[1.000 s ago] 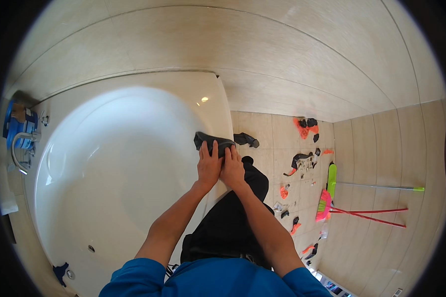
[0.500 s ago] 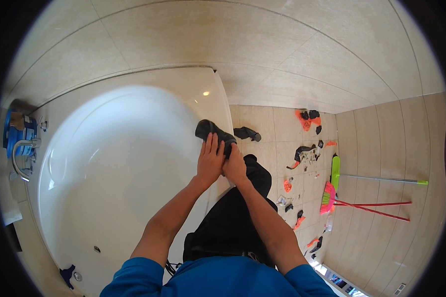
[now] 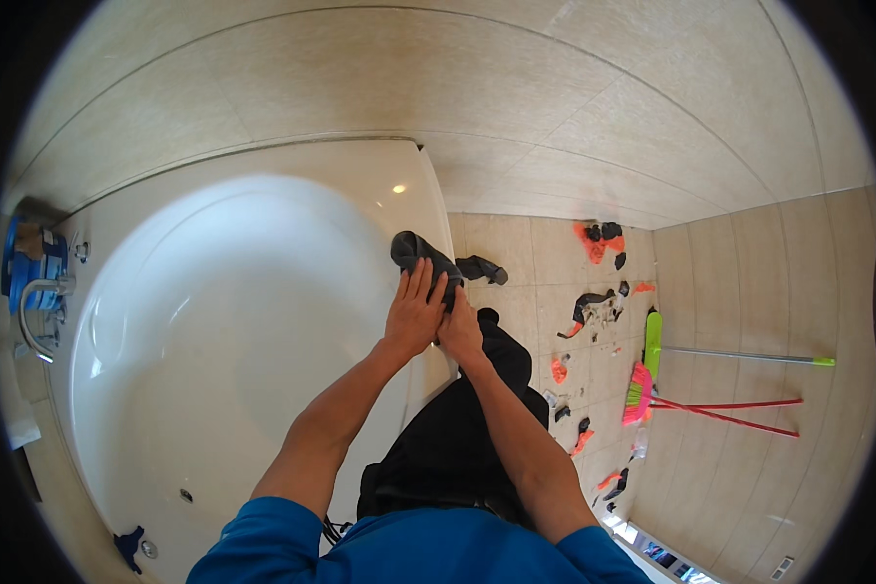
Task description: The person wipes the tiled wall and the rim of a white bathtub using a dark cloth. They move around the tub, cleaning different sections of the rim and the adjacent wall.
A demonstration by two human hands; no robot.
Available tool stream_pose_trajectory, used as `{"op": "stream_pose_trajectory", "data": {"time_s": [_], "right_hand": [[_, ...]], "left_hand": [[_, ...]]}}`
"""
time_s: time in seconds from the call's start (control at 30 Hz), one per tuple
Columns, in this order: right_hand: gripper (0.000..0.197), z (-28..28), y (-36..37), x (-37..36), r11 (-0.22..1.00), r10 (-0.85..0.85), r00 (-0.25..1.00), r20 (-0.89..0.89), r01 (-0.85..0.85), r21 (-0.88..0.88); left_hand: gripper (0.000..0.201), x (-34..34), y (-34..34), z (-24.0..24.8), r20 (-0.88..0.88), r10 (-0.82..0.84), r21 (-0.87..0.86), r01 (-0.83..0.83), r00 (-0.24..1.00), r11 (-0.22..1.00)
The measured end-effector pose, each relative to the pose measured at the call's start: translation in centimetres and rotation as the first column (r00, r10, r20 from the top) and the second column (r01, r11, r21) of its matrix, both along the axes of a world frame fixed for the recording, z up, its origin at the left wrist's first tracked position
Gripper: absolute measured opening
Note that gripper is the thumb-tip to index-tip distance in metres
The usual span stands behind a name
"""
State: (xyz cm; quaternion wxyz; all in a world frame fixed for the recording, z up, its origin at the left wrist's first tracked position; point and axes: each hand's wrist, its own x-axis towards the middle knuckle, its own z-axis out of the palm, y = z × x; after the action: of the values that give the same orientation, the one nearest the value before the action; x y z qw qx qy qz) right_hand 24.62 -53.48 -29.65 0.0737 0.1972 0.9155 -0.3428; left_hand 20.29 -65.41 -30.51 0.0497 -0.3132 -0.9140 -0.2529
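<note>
A dark grey, sock-shaped piece (image 3: 422, 255) with a rounded end lies over the inner rim of the white bathtub (image 3: 384, 161). Whether a foot is inside it I cannot tell. My left hand (image 3: 419, 307) lies across it from above, fingers side by side and curved over its edge. On its right side my right hand (image 3: 460, 333) grips the near end, with most of its fingers hidden. The hands almost touch. My black trouser leg (image 3: 501, 360) is bent just right of them. Beyond the tub edge, a second dark sock- or shoe-like thing (image 3: 482, 270) rests on the tiled floor.
Orange and black scraps (image 3: 599, 238) and other litter are scattered on the floor at right. A pink broom (image 3: 638, 394) and a green-headed mop (image 3: 653, 346) lean by the right wall. A curved tap (image 3: 29, 316) and a blue tub (image 3: 39, 273) stand at far left.
The dark piece has turned a little and its far end looks more rounded now. Both hands stay on it, nearly in place. The whole view has shifted slightly.
</note>
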Motion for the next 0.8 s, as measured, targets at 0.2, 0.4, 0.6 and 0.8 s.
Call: {"op": "stream_pose_trajectory", "data": {"time_s": [0.2, 0.4, 0.6, 0.8], "right_hand": [[0.055, -0.5, 0.4, -0.2, 0.999, 0.05, 0.996, -0.072, -0.052, -0.017], [0.06, -1.9, 1.2, -2.7, 0.992, 0.053, 0.976, -0.211, -0.075, -0.101], [0.064, 0.5, 0.8, -7.5, 0.991, 0.05, 0.997, -0.067, -0.058, -0.12], [0.067, 1.4, 1.2, -10.4, 0.986, 0.101, 0.988, -0.113, -0.114, -0.121]], "left_hand": [[0.057, -0.5, -0.1, -0.2, 0.057, 0.013, 0.004, -0.013, 0.998, 1.0], [0.06, -4.6, 0.2, 1.3, 0.023, -0.01, -0.076, 0.012, 1.0, 0.997], [0.06, -9.1, 0.1, 1.5, -0.029, -0.001, -0.17, -0.004, 1.0, 0.985], [0.061, -12.7, -0.2, 1.6, -0.077, -0.027, -0.211, 0.01, 0.997, 0.978]]}}
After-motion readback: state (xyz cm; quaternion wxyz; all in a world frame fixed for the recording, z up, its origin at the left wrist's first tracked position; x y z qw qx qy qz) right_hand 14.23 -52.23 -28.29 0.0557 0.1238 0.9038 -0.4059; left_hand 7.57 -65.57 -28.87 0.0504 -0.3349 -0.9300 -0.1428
